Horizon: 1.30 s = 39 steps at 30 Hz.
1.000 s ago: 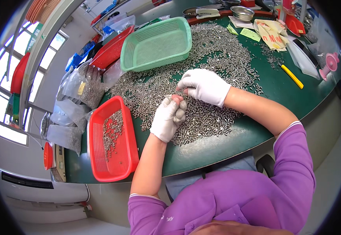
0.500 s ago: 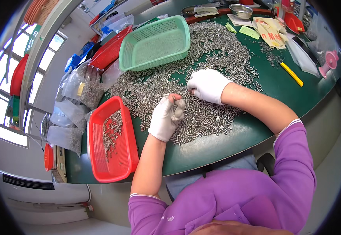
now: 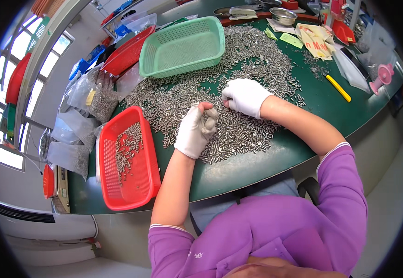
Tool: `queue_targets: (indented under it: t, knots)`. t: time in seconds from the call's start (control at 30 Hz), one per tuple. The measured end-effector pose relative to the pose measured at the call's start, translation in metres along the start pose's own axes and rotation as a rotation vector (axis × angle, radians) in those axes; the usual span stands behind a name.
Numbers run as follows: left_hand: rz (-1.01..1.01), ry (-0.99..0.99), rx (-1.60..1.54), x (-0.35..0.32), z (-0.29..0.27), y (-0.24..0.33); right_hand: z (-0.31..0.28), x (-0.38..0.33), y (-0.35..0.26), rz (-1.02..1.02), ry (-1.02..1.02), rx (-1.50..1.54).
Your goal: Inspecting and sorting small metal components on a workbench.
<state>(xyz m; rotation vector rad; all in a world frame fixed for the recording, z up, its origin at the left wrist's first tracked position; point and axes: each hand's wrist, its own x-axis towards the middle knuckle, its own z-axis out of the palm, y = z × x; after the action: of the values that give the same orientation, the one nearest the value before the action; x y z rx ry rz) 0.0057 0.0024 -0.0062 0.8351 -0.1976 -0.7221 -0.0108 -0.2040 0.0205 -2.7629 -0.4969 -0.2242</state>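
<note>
A broad layer of small silvery metal pins (image 3: 268, 60) covers much of the green table. My left hand (image 3: 195, 132), in a white glove with a bare fingertip showing, is over the near part of the pins. Its fingers are curled in a pinch, and anything between them is too small to make out. To its right, my gloved right hand (image 3: 246, 98) rests low among the pins, palm down. Its fingers are bent together, and their tips are partly hidden. Left of my left forearm stands a red basket (image 3: 155, 178) with some similar pins in it.
A green basket (image 3: 183, 67) stands behind the pins, with another red basket (image 3: 127, 51) beside it. Clear bags of small parts (image 3: 69, 155) crowd the left side. A yellow cutter (image 3: 339, 88), papers and a pink spool-shaped thing (image 3: 382, 78) lie to the right.
The whole view has shifted slightly. Both hands stay at nearly the same spots over the pins, with small finger movements. The baskets have not moved on the table.
</note>
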Motion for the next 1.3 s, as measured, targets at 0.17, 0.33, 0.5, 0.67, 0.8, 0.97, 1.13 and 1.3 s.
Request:
queue_targets:
  t: [0.17,0.33,0.5,0.67,0.8,0.97,1.13,1.3]
  knots:
    - [-0.030,0.024,0.140,-0.003,0.006,-0.003,-0.018,-0.006,-0.004,0.058,0.097,0.444]
    - [-0.090,-0.031,0.280,-0.005,0.016,-0.005,0.012,-0.016,-0.013,0.054,0.152,0.713]
    - [-0.052,-0.021,0.222,-0.004,0.012,-0.006,0.017,-0.016,-0.017,0.048,0.275,0.586]
    - [-0.007,-0.017,0.287,-0.005,0.013,-0.007,0.029,-0.029,-0.012,-0.030,0.263,0.085]
    - [0.000,-0.004,0.281,-0.003,0.007,-0.008,0.034,-0.025,-0.016,-0.028,0.238,0.058]
    - [0.006,-0.007,0.228,-0.003,0.007,-0.005,0.027,-0.026,-0.015,0.029,0.278,0.055]
    - [0.018,-0.025,0.146,-0.005,0.008,-0.003,0.001,-0.036,-0.005,0.060,0.156,0.009]
    - [-0.016,-0.012,0.016,-0.003,0.004,-0.004,0.017,-0.033,-0.008,0.000,0.138,0.015]
